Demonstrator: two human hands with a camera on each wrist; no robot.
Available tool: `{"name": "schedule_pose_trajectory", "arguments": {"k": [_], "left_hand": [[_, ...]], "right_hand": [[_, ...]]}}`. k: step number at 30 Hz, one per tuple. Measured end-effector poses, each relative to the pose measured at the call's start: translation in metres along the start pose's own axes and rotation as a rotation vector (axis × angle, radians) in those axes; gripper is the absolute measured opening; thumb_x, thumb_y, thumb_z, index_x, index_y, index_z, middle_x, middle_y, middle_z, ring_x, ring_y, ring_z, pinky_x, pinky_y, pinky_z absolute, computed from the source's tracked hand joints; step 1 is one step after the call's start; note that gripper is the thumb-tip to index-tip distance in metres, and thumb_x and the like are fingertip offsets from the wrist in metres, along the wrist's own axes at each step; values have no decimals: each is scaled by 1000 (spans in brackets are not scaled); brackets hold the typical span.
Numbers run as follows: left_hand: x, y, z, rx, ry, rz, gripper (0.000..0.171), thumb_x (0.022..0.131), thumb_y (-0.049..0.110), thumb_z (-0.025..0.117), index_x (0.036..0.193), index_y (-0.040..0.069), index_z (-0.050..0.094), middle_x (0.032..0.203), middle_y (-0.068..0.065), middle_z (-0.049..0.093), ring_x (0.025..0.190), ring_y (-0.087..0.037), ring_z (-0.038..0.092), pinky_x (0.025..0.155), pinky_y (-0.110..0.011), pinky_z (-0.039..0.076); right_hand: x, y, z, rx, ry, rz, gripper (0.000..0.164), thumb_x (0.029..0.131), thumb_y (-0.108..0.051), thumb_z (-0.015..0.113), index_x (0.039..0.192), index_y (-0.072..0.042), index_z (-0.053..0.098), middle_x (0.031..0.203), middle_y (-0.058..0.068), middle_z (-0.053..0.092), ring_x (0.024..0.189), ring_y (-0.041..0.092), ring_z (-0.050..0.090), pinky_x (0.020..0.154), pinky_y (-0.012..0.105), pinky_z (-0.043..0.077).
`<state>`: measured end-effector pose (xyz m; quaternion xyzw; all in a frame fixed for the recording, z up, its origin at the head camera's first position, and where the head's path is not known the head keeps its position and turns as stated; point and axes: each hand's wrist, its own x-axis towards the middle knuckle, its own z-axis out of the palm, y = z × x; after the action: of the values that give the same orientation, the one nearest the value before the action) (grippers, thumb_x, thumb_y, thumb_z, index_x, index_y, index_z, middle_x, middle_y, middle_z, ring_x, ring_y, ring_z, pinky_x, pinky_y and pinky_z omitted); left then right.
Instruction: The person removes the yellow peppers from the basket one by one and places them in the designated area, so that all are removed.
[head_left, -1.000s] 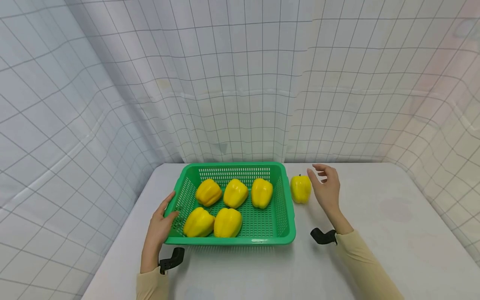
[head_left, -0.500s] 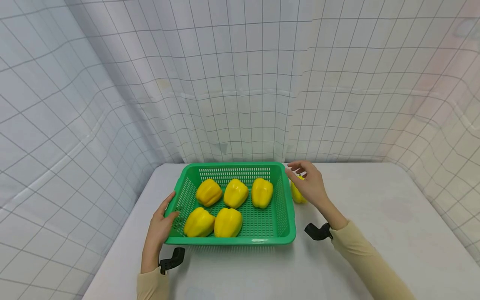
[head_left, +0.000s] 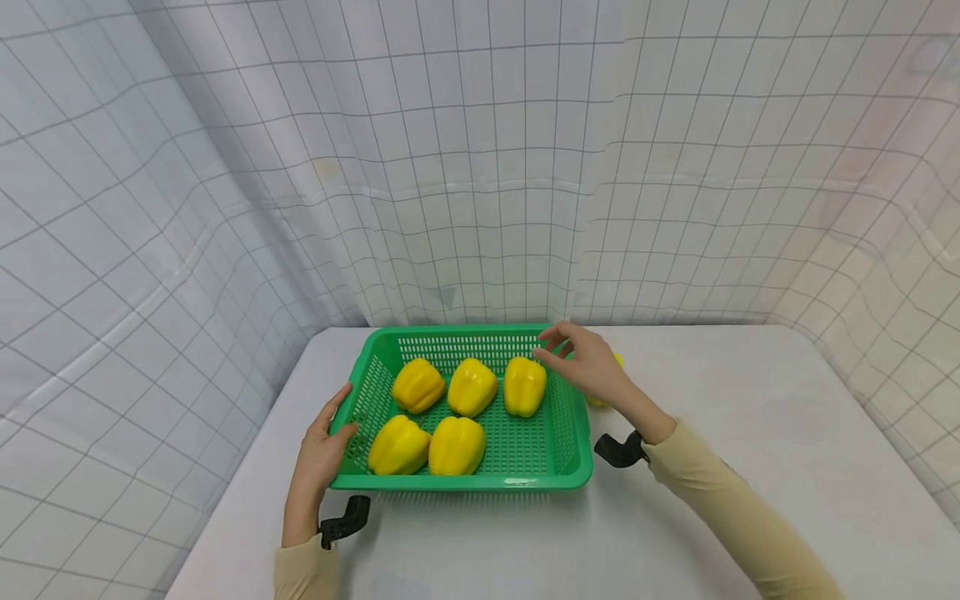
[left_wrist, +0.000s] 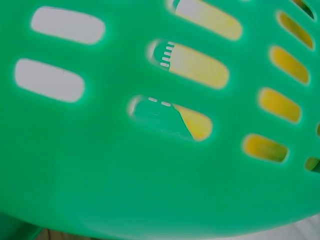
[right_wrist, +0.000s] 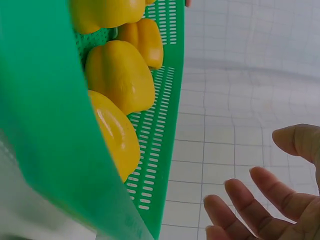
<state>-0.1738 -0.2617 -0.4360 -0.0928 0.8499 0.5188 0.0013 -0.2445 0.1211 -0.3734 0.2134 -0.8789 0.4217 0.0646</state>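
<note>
My left hand (head_left: 321,454) grips the left rim of a green plastic basket (head_left: 480,482), thumb inside and fingers along the outer side. Several yellow bell peppers (head_left: 457,446) lie in the basket, in two rows. Over the basket's right back corner hovers my right hand (head_left: 588,362), holding nothing, its fingertips close to the rightmost pepper (head_left: 524,387) in the head view. In the right wrist view its fingers (right_wrist: 245,200) are spread and loosely bent. Another yellow pepper (head_left: 597,402), outside the basket's right side, is mostly hidden behind that hand. Basket wall (left_wrist: 125,175) fills the left wrist view.
The basket stands on a white table (head_left: 750,417). White gridded curtains (head_left: 480,208) hang behind the table and along both sides. A black camera mount (head_left: 619,450) sticks out from my right wrist, and another mount (head_left: 347,517) from my left.
My right hand has moved left, from beside the pepper outside the basket to over the basket's right back corner, now covering most of that pepper. My left hand and the basket stay put.
</note>
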Motion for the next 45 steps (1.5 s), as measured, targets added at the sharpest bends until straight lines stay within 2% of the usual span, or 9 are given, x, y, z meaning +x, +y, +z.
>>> {"name": "schedule_pose_trajectory", "arguments": {"k": [7,15,23,29,38,45], "left_hand": [[0,1,0,11,7,-7,61,98,14,46,152,32,23,154,-15,20,115,-35,39,83,-45,35],[0,1,0,11,7,-8,60,98,14,46,152,32,24,153,-16,21,113,-35,40,81,-43,36],[-1,2,1,9,1,-17,60,99,15,45,152,33,23,153,-15,21,112,-35,40,79,-41,36],[0,1,0,15,1,-13,60,98,16,46,152,33,24,153,-16,22,110,-35,41,77,-40,36],[2,0,1,9,-1,-5,61,98,14,46,152,32,24,153,-16,22,111,-34,40,78,-41,35],[2,-1,0,3,-6,-3,61,98,15,46,152,32,23,153,-15,20,113,-35,39,80,-43,34]], "right_hand": [[8,-9,0,-42,-152,42,41,92,-36,62,119,-5,59,107,13,62,90,26,60,73,37,49],[17,-11,5,-113,-320,48,50,92,-37,61,125,0,54,114,20,59,92,25,58,76,38,48],[28,-11,13,-194,-469,92,60,92,-39,60,130,6,48,107,16,62,89,23,56,79,38,47],[31,-9,22,-263,-508,134,61,91,-39,61,131,6,48,120,19,58,104,28,55,86,41,45],[34,-7,34,-333,-515,206,61,91,-39,61,132,4,48,124,19,56,111,30,52,90,42,43],[36,-6,38,-361,-507,221,66,91,-39,62,136,6,43,126,22,54,114,31,50,92,43,42]]}}
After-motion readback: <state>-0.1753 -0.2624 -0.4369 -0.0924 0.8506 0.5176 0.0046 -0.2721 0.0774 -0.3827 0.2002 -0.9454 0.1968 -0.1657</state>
